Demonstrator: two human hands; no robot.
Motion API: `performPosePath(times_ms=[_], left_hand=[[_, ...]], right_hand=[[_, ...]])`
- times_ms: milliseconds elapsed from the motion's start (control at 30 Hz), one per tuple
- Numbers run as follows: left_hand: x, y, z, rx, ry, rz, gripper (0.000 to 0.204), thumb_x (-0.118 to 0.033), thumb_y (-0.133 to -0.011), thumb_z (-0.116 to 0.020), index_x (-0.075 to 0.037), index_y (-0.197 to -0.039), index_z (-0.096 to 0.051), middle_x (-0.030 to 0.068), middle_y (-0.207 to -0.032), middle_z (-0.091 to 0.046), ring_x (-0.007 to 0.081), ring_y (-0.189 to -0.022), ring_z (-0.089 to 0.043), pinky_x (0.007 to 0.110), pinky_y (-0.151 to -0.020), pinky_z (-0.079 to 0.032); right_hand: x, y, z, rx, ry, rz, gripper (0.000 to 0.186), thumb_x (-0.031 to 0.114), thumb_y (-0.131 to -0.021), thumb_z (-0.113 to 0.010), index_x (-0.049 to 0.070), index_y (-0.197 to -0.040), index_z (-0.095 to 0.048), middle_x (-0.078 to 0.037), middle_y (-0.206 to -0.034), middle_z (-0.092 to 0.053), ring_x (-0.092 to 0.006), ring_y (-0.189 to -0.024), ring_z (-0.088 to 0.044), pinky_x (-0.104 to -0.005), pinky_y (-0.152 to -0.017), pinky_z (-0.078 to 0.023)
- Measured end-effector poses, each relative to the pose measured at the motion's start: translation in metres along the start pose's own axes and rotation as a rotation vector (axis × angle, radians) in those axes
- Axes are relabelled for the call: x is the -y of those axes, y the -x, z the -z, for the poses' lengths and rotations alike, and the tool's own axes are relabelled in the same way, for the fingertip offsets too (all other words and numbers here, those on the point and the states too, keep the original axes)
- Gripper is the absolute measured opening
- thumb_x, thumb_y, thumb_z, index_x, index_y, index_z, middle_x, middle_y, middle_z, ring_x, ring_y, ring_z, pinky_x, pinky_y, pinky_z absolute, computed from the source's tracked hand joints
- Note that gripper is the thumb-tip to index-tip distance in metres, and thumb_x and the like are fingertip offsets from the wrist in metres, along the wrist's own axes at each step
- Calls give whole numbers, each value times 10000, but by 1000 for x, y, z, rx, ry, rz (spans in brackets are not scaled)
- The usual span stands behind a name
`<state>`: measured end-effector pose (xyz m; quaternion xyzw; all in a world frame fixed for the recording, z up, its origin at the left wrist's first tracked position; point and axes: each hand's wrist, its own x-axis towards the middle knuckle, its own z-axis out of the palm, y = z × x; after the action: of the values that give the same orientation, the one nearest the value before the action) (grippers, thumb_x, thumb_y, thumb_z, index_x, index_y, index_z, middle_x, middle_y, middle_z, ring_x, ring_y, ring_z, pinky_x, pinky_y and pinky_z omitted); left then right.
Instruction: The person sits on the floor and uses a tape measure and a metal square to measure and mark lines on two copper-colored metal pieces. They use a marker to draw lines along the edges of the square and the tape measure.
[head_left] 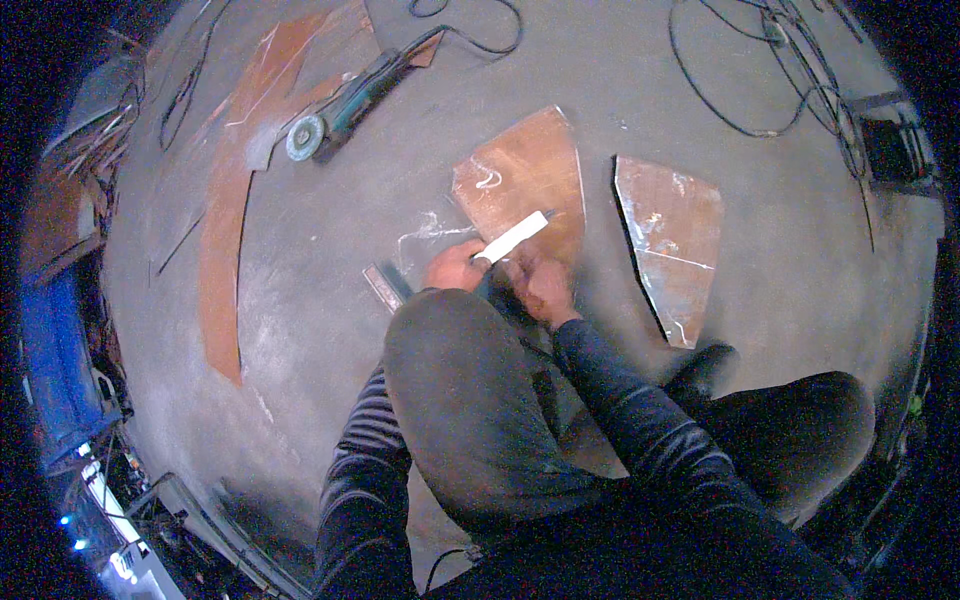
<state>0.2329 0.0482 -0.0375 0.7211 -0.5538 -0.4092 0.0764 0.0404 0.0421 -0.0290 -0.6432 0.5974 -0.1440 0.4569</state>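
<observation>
My left hand point(457, 266) is closed around the near end of a flat white strip point(516, 237), which slants up and to the right over a brown steel plate point(530, 160). A small dark tip shows at the strip's far end. Just right of it, over the plate's near edge, is my right hand point(547, 288); its fingers are blurred, and whether they hold anything is unclear. The plate has a curved white mark near its left corner. To its right lies a second steel plate point(672, 245) with a white line across it.
An angle grinder point(345, 110) with its cord lies at the upper left, next to a long curved steel strip point(222, 270). Beside my raised knee is a short metal bar point(382, 288). Black cables point(790, 70) loop at the upper right. Something blue point(65, 350) stands at the far left.
</observation>
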Motion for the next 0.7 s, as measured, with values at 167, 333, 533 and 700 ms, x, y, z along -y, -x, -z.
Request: performPosePath(times_ms=[167,333,533,700], left_hand=[[-4,2,5,-11,-8,-5,285,-305,-898,-653,-166,-1138,-718,189,-1072,-723,403,-997,-687,496,-854,-531],[-5,3,7,20,54,-1,282,-283,-903,-637,-137,-1132,-710,183,-1089,-723,402,-1028,-679,491,-883,-525],[-6,4,8,29,68,-13,294,-281,-910,-626,-130,-1150,-705,196,-1123,-713,416,-1060,-666,499,-899,-521],[-7,5,9,16,17,-51,309,-297,-914,-622,-133,-1163,-705,202,-1142,-709,431,-1087,-652,510,-927,-512]], right_hand=[[0,-4,-3,54,-14,16,279,341,-949,-628,97,-1082,-651,-210,-941,-721,-417,-898,-697,-511,-795,-532],[19,-4,8,70,74,-51,240,307,-932,-649,97,-1046,-669,-205,-910,-722,-391,-889,-709,-467,-808,-536],[11,-8,5,94,105,-27,245,364,-947,-592,157,-1074,-624,-219,-931,-724,-461,-897,-690,-575,-782,-520],[19,-7,11,102,117,-44,188,288,-941,-612,140,-1056,-617,-211,-911,-705,-432,-881,-681,-526,-765,-508]])
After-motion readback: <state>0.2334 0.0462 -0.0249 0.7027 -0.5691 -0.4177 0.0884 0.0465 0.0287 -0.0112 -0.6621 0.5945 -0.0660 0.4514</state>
